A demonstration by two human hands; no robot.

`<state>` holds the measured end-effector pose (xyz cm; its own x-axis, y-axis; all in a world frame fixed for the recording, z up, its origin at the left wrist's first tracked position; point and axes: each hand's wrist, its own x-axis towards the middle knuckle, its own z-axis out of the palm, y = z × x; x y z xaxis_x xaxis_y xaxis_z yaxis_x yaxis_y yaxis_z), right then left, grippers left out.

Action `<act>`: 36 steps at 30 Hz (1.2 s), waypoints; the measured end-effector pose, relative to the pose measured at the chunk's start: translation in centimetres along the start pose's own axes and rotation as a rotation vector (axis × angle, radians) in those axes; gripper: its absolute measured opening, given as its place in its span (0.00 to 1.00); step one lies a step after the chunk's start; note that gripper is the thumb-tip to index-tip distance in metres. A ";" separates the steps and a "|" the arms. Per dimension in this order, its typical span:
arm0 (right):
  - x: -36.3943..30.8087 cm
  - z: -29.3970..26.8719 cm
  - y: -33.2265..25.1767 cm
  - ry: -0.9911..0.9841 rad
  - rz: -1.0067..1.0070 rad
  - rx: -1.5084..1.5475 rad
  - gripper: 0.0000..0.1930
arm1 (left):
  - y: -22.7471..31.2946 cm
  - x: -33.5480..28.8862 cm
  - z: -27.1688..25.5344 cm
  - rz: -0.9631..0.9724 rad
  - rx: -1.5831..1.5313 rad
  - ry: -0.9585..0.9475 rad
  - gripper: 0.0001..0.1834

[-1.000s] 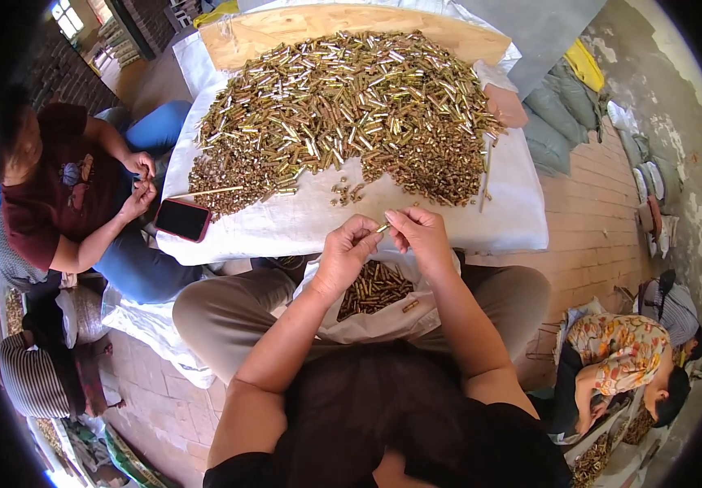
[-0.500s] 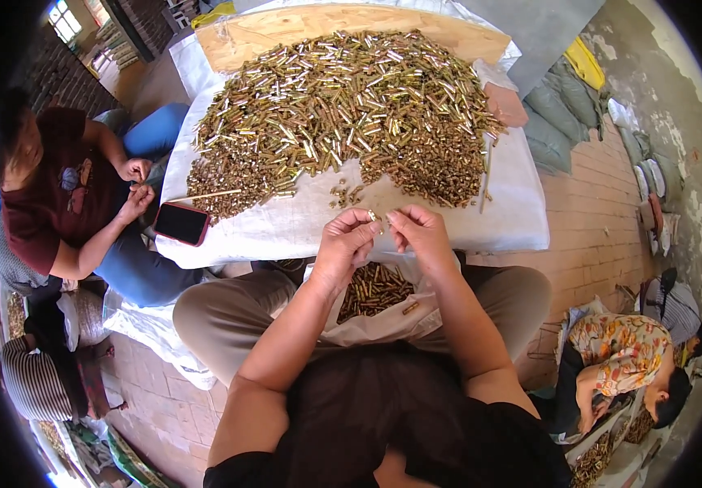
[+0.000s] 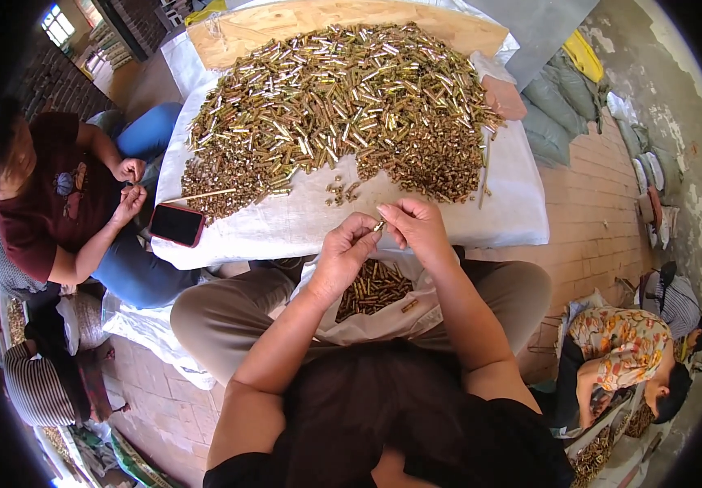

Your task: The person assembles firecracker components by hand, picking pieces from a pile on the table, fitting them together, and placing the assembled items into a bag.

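Observation:
Over the table's front edge, my left hand (image 3: 341,254) pinches a small shiny brass-coloured metal part (image 3: 379,227) between thumb and forefinger. My right hand (image 3: 417,231) is closed at the same part's upper end, thumb and forefinger pressed together; whatever else they cover is hidden. Beyond the hands lies a wide heap of brass-coloured metal tubes (image 3: 330,98), with a pile of smaller brass-coloured pieces (image 3: 440,167) at its near right. Several loose pieces (image 3: 341,192) lie just ahead of my hands. Below my wrists, a white bag (image 3: 359,329) in my lap holds many tubes (image 3: 371,291).
The white-covered table (image 3: 286,236) carries a phone (image 3: 177,224), a thin stick (image 3: 196,196) at left and another rod (image 3: 483,171) at right. A wooden board (image 3: 351,26) backs the heap. A co-worker (image 3: 58,187) sits at left; another person (image 3: 623,350) bends over at right.
My hands have come together: the right fingers have moved left onto the part in my left hand. The left hand has turned slightly and sits a little lower.

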<state>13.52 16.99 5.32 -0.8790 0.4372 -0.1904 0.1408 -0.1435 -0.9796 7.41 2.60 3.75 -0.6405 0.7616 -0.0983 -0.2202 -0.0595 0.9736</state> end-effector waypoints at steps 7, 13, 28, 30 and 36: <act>-0.2 -0.2 -0.1 0.026 -0.014 -0.190 0.13 | -0.3 -0.2 0.1 0.041 0.039 0.035 0.02; 0.2 -0.8 1.1 0.064 -0.135 -0.380 0.18 | -0.9 -0.1 -0.1 0.087 0.154 0.016 0.04; -0.1 -1.2 1.3 -0.025 0.199 0.128 0.15 | -0.3 0.1 -0.1 -0.052 -0.042 0.044 0.05; -0.2 -1.2 1.2 -0.008 0.150 0.108 0.15 | -0.2 0.1 -0.1 -0.028 0.001 0.023 0.05; -0.2 -0.9 0.4 -0.003 0.094 -0.116 0.15 | -0.7 0.0 -0.2 0.003 0.077 0.028 0.04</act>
<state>14.18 17.67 4.90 -0.8610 0.4236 -0.2814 0.2738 -0.0802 -0.9584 7.42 2.53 3.02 -0.6616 0.7432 -0.1000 -0.1617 -0.0112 0.9868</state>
